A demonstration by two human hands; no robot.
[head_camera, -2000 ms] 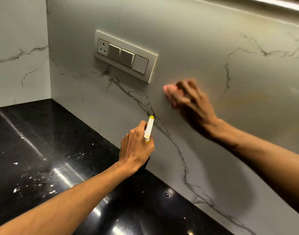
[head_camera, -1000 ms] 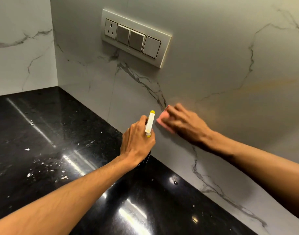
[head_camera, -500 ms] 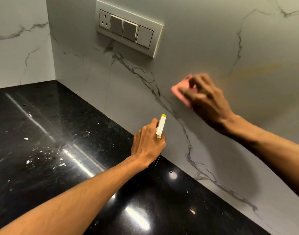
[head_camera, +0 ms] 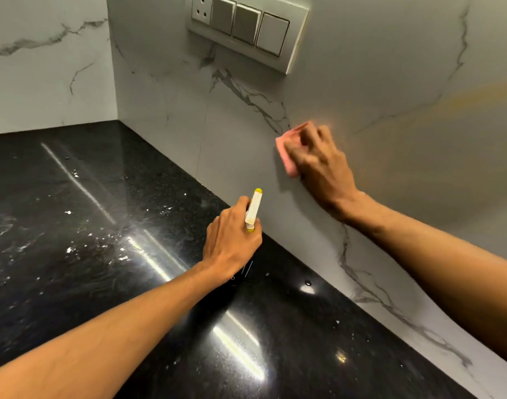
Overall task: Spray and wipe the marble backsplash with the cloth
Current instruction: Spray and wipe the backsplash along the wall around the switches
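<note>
The white marble backsplash (head_camera: 376,82) with grey veins rises behind the black counter. My right hand (head_camera: 321,165) presses a folded pink cloth (head_camera: 286,152) flat against it, below and right of the switch plate; the hand is motion-blurred and covers most of the cloth. My left hand (head_camera: 232,243) grips a spray bottle (head_camera: 253,210) with a white and yellow head, low over the counter near the wall. The bottle's dark body is mostly hidden under my hand.
A switch plate (head_camera: 246,27) with one socket and three switches sticks out from the wall at the top. The glossy black counter (head_camera: 88,226) carries white specks and smears at left. A second marble wall (head_camera: 45,67) closes the corner at left.
My right hand slid the pink cloth down the wall, back up to the right, then slightly down-left again. My left hand kept hold of the spray bottle, shifting only a little.
</note>
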